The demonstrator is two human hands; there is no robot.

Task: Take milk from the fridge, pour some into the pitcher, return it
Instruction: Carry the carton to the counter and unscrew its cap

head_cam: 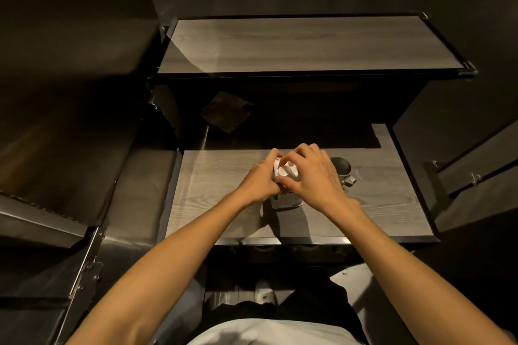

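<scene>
Gripping the milk carton [288, 199] at its shoulder, the left hand [260, 179] steadies it upright on the wooden counter [378, 204], just beside the steel pitcher [340, 166], while the right hand [311, 173] pinches the cap [282, 171]. This is likely the uncapping step before pouring; next calls for a firm twist without tipping the carton.

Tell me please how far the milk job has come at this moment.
Done: the white milk carton stands on the grey wood-grain counter, so it is out of the fridge. In hand: the left hand holds the carton while the right hand pinches its round white cap. Left: the small steel pitcher beside it looks dark inside, so pouring probably remains, then the return.
</scene>
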